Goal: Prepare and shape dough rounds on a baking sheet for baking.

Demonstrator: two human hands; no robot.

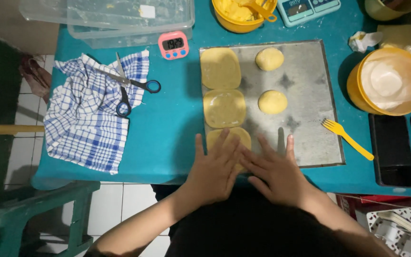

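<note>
Pressing flat, our left hand (pixel 213 171) and right hand (pixel 278 172) lie side by side, fingers (pixel 225 143) spread and gripping nothing, on the soft yellow dough piece (pixel 231 135) at the metal tray's (pixel 310 95) near-left corner. Beyond it along that edge, two flattened squares (pixel 223 107); further right, two dough balls (pixel 272 101).

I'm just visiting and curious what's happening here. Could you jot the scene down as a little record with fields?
Surface: teal table with a metal tray
Left hand: flat, pressing the nearest dough piece
Right hand: flat beside it, at the tray's near edge
Flattened dough: two more squares in the left column
Dough balls: two
Nearby: yellow fork, scissors on a checked cloth, pink timer
</note>
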